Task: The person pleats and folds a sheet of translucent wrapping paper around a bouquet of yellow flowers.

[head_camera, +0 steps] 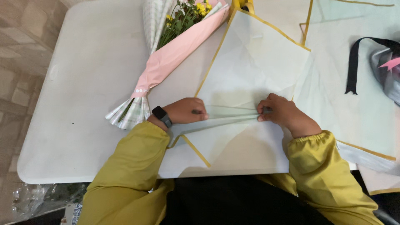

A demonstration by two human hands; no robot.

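Head view. My left hand (187,111) lies knuckles up on the white wrapping sheet (254,71), fingers curled in and pressing down on the near end of a gathered pleat (233,114); fingertips point toward my other hand. Whether the thumb is under the paper I cannot tell. A black wrist band (162,116) sits just behind that hand, at the cuff of my yellow-green sleeve (133,166).

My right hand (281,111) is at the pleat's other end, fingers closed in a pinch on the bunched folds, thumb and forefinger tight together with paper between them. The two hands face each other, the pleat running straight between my fingertips.

The sheet has a thin yellow edge. It spreads away from my fingers in a diamond, one corner far beyond them, one corner back toward my body near the table's edge.

Beyond and outward of my left fingers, well apart: a bouquet (175,46) in pink and checked paper, yellow blooms at the far end, stems fanned at the near end.

Outward of my right fingers: more pale sheets (358,104) overlapping, a black ribbon (353,66) lying on them, a bit of pink ribbon (391,63) near the frame edge.

All rests on a white table (75,83); tiled floor (21,50) shows past its left edge.
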